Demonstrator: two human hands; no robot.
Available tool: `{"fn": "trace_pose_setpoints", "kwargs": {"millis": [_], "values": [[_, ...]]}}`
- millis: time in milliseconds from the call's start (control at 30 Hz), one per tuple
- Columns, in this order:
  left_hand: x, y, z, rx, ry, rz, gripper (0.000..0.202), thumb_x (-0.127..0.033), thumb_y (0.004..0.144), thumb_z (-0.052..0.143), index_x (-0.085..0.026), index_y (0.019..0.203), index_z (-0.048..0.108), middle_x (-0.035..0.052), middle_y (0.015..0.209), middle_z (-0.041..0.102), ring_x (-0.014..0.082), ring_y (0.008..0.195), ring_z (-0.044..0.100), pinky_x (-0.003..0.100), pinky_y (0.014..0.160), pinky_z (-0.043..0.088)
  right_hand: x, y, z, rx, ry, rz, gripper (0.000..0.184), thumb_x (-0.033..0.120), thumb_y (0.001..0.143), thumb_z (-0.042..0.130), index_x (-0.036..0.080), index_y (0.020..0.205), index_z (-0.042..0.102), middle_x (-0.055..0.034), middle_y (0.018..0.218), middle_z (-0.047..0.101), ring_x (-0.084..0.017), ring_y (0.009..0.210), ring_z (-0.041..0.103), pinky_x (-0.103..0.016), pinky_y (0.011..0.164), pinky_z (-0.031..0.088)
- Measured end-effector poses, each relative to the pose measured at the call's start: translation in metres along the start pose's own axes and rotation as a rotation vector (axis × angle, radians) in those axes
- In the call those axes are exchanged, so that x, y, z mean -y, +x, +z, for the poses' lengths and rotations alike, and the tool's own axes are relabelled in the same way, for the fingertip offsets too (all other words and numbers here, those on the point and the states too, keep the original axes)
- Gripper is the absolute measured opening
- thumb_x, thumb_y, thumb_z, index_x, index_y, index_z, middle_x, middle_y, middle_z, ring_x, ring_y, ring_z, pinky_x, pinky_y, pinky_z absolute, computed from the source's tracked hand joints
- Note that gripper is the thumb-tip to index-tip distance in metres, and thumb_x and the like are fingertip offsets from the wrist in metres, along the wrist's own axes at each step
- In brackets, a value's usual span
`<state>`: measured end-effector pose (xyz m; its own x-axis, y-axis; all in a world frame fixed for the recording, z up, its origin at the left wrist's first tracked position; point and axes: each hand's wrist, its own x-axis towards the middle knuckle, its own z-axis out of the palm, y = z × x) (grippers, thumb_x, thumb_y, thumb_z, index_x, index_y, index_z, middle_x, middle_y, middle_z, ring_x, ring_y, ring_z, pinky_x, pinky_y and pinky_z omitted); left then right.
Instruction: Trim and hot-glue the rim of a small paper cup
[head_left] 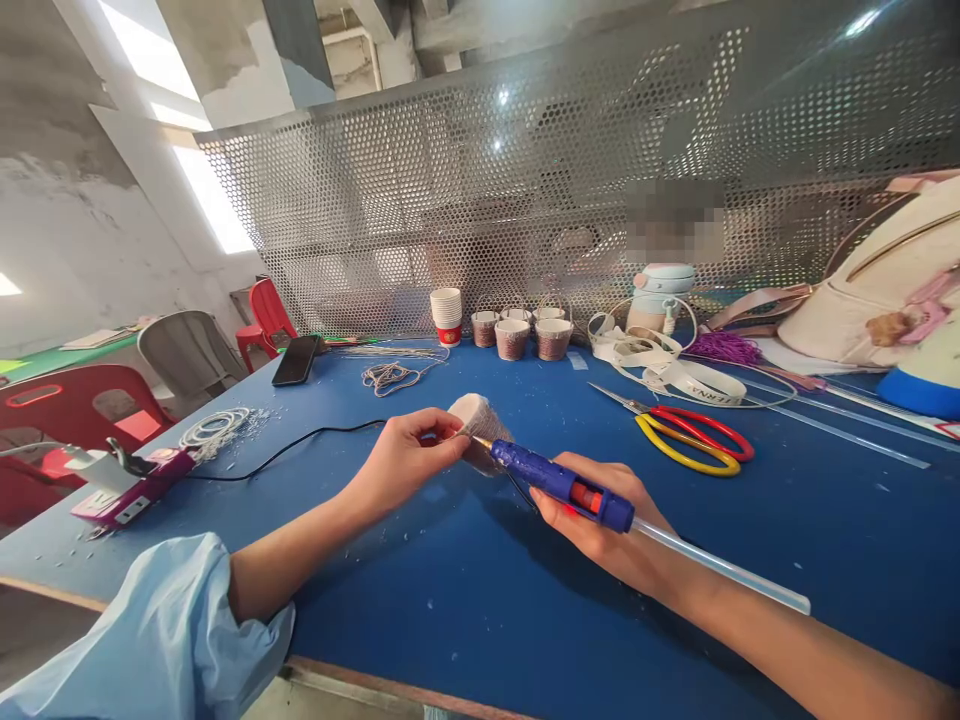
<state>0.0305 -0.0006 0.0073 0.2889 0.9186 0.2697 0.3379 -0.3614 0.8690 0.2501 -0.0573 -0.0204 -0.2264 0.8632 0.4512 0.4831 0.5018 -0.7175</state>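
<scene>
My left hand (424,447) is closed, its fingertips pinching the edge of a small paper cup (491,412) wrapped in pale cord. The cup lies tilted on its side above the blue table (390,610). In my right hand (600,500) is a blue glue gun (551,480), with a long clear glue stick (727,565) sticking out of its back end. The gun's brass nozzle meets the cup near my left fingertips, and the exact contact is partly hidden by them. A black cord runs from the gun behind my left hand.
Red-and-yellow scissors (694,435) lie right of my hands. At the back stand several small cord-wrapped baskets (512,340), stacked paper cups (448,315) and loose twine (390,377). White ribbon (694,382) lies back right. A power strip (139,490) and phone (298,360) are left.
</scene>
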Motion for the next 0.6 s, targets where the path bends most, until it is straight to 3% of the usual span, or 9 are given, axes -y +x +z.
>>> {"fn": "trace_pose_setpoints", "kwargs": {"millis": [600], "values": [[-0.0008,-0.0006,-0.0001,0.012,-0.074,-0.026,0.019,-0.027,0.071,0.065,-0.014,0.083,0.071,0.0003,0.072,0.066,0.011,0.063,0.054,0.022,0.059,0.042,0.0014,-0.0006,0.0005,0.001,-0.011,0.031,0.023,0.034,0.083,0.054,0.022,0.064,0.052,0.0049,0.054,0.046,-0.01,0.049,0.035,-0.024,0.051,0.036]]}}
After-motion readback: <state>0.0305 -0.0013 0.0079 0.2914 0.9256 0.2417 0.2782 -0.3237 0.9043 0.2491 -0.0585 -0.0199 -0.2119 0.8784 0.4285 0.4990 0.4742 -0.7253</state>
